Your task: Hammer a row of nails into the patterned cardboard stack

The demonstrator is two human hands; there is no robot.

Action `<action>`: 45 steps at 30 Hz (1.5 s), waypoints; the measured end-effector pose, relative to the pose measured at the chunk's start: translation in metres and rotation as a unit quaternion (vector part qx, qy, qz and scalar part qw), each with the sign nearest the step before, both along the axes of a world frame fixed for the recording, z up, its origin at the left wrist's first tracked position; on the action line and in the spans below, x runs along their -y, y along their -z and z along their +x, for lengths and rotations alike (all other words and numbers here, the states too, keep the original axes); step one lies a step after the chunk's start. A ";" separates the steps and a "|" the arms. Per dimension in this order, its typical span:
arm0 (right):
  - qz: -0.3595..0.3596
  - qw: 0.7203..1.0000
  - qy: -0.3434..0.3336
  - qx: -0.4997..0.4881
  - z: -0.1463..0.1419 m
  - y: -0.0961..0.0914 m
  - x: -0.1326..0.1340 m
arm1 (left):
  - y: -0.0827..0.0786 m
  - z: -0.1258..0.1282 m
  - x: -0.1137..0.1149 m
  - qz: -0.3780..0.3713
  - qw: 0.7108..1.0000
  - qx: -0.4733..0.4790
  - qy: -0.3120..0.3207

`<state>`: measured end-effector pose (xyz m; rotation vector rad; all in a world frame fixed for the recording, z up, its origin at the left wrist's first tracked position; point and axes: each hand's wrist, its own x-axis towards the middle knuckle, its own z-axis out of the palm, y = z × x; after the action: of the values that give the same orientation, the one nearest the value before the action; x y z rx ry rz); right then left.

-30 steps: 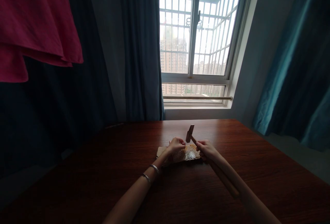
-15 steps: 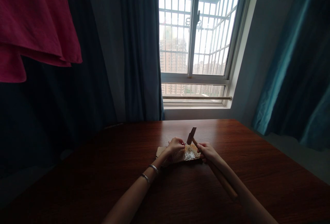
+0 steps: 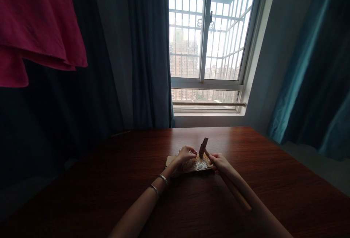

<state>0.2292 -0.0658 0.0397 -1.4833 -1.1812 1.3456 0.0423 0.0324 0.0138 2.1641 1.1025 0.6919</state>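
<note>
A small hammer [image 3: 203,146] with a dark head and a wooden handle is gripped in my right hand [image 3: 221,162], the head held just above a light wooden board [image 3: 197,165] studded with small dots. My left hand [image 3: 186,154] rests on the board's left part with its fingers pinched together, right beside the hammer head; what they pinch is too small to make out. Two bangles sit on my left wrist. The board lies flat on the dark wooden table [image 3: 191,201].
Behind the table is a barred window [image 3: 207,44] with blue curtains [image 3: 149,52] on both sides. A red cloth [image 3: 38,22] hangs at the upper left. A wooden stick-like piece [image 3: 236,194] lies along my right forearm.
The hammer head has come down and shifted slightly right, toward the board beside my left fingers. My left hand has stayed in place.
</note>
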 end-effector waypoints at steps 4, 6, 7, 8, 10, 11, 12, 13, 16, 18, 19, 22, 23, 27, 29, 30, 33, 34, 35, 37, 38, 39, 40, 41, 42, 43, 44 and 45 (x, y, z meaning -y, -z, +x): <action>0.000 1.000 -0.003 0.010 0.000 0.001 0.000 | 0.001 -0.001 -0.001 -0.003 1.000 0.000 0.004; 0.000 1.000 -0.001 0.015 -0.001 0.001 0.000 | 0.001 -0.001 -0.002 -0.004 1.000 0.002 0.009; 0.000 1.000 -0.001 0.016 -0.001 0.001 -0.001 | 0.001 -0.001 -0.003 -0.004 1.000 0.003 0.012; 0.000 1.000 -0.001 0.016 -0.001 0.002 -0.001 | 0.001 -0.002 -0.003 -0.003 1.000 0.004 0.014; 0.000 1.000 -0.003 0.016 0.000 0.003 -0.001 | 0.002 -0.002 -0.004 0.000 1.000 0.006 0.020; 0.001 1.000 -0.003 0.017 0.000 0.003 0.000 | 0.002 -0.002 -0.004 0.002 1.000 0.006 0.021; 0.003 1.000 -0.002 0.019 0.000 0.004 0.000 | 0.002 -0.002 -0.005 0.003 1.000 0.005 0.021; 0.004 1.000 -0.001 0.021 0.000 0.004 0.000 | 0.003 -0.002 -0.005 0.003 1.000 0.004 0.020; 0.002 1.000 0.005 0.025 0.000 0.005 0.000 | 0.004 -0.002 -0.007 0.001 1.000 0.008 0.027; 0.000 1.000 0.005 0.021 0.000 0.004 0.001 | 0.005 -0.002 -0.007 -0.001 0.999 0.015 0.037; 0.000 1.000 0.004 0.020 0.000 0.004 0.001 | 0.005 -0.002 -0.008 -0.001 0.999 0.018 0.040; 0.001 1.000 0.000 0.023 0.000 0.001 0.002 | 0.005 -0.002 -0.007 -0.004 0.999 0.022 0.040; 0.000 1.000 -0.001 0.024 0.000 0.000 0.002 | 0.005 -0.002 -0.007 -0.007 0.999 0.022 0.037; 0.004 1.000 -0.006 0.026 -0.001 -0.002 0.003 | 0.005 -0.001 -0.007 -0.020 0.999 0.010 0.025; 0.011 1.000 -0.006 0.026 -0.002 -0.003 0.003 | 0.006 -0.001 -0.008 -0.022 0.999 0.008 0.023; 0.015 1.000 -0.003 0.026 -0.002 -0.003 0.002 | 0.006 -0.001 -0.008 -0.022 0.999 0.010 0.024; 0.026 0.999 0.010 0.023 -0.003 -0.003 0.003 | 0.006 -0.001 -0.008 -0.023 0.999 0.012 0.021; 0.028 0.999 0.012 0.018 -0.003 -0.004 0.003 | 0.005 -0.001 -0.007 -0.024 0.999 0.012 0.020; 0.028 0.999 0.013 0.010 -0.002 -0.005 0.004 | 0.004 -0.001 -0.007 -0.026 0.999 0.011 0.019; 0.026 1.000 0.007 -0.009 -0.001 -0.009 0.005 | 0.002 -0.002 -0.005 -0.028 0.999 0.009 0.022; 0.028 0.999 0.002 -0.017 0.000 -0.012 0.006 | 0.001 -0.002 -0.004 -0.028 0.999 0.008 0.024; 0.030 0.999 -0.002 -0.022 0.000 -0.015 0.007 | 0.000 -0.002 -0.003 -0.028 0.999 0.008 0.024; 0.034 0.999 -0.007 -0.026 0.000 -0.018 0.009 | -0.001 -0.002 -0.002 -0.028 0.999 0.008 0.023; 0.039 0.999 -0.012 -0.026 0.000 -0.021 0.010 | -0.001 -0.002 -0.002 -0.027 0.999 0.009 0.023; 0.044 0.999 -0.016 -0.024 0.000 -0.024 0.011 | -0.001 -0.002 -0.002 -0.026 0.999 0.009 0.023; 0.048 0.998 -0.019 -0.020 0.000 -0.027 0.012 | -0.001 -0.002 -0.002 -0.024 0.999 0.010 0.023; 0.052 0.998 -0.023 -0.016 -0.001 -0.030 0.013 | 0.000 -0.002 -0.003 -0.022 0.999 0.010 0.023; 0.055 0.998 -0.026 -0.013 -0.002 -0.032 0.014 | 0.000 -0.002 -0.004 -0.019 0.999 0.012 0.023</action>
<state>0.2275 -0.0795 0.0717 -1.3630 -1.2647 1.3094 0.0404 0.0360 0.0134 2.1366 1.0433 0.6686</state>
